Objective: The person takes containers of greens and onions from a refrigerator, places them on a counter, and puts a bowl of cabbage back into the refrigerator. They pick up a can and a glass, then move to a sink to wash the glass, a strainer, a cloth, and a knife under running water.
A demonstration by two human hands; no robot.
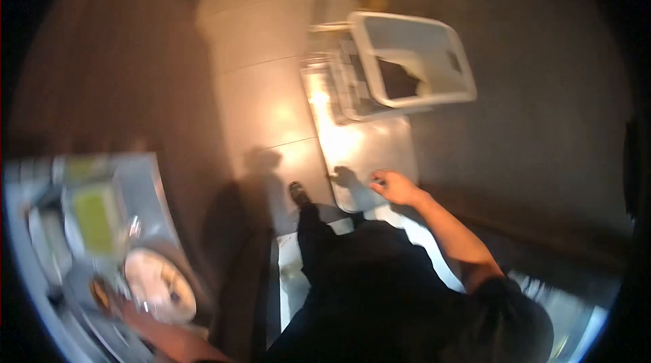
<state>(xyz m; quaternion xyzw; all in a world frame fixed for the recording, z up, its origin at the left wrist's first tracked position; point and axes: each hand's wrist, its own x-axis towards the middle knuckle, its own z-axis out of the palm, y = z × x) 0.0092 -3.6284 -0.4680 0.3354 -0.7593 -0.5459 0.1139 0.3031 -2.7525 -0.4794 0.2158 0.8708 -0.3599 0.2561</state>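
Over the metal surface (390,143) in the middle, my right hand (395,187) hangs with its fingers curled together; whether something small is between them is too blurred to tell. My left hand (112,298) is at the lower left, smeared by motion, beside a round pale dish (159,285) with small dark bits in it. Its fingers cannot be made out. Just above the dish and to the left is a white container (73,227) with green contents (97,219).
A white-rimmed bin (464,68) with a dark item inside stands beyond my right hand, next to a wire rack (339,27). Tiled floor (254,92) runs up the middle. A counter edge (163,190) borders the left side. My shoe (298,193) shows below.
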